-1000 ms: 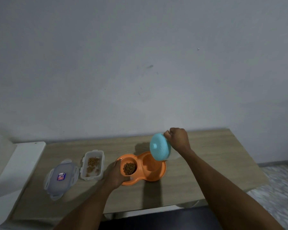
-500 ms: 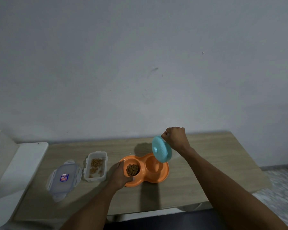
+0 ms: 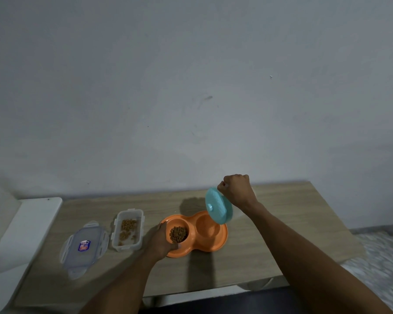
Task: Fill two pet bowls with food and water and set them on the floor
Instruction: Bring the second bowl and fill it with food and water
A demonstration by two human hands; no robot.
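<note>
An orange double pet bowl (image 3: 216, 244) sits on the wooden table (image 3: 281, 223). Its left cup holds brown kibble (image 3: 178, 234); its right cup (image 3: 208, 227) looks orange inside and I cannot tell if it holds water. My left hand (image 3: 162, 242) grips the bowl's left rim. My right hand (image 3: 236, 190) is shut on a teal round container (image 3: 218, 206), tilted steeply on its side over the right cup. No stream of water is visible.
A clear plastic box (image 3: 128, 230) with some kibble stands left of the bowl. Its lid (image 3: 83, 247) lies further left. A white surface (image 3: 25, 225) borders the table's left end. A grey wall rises behind; patterned floor shows at the right.
The teal container has tipped a little and stays over the right cup in my right hand. My left hand keeps hold of the bowl's rim. The camera shifted slightly.
</note>
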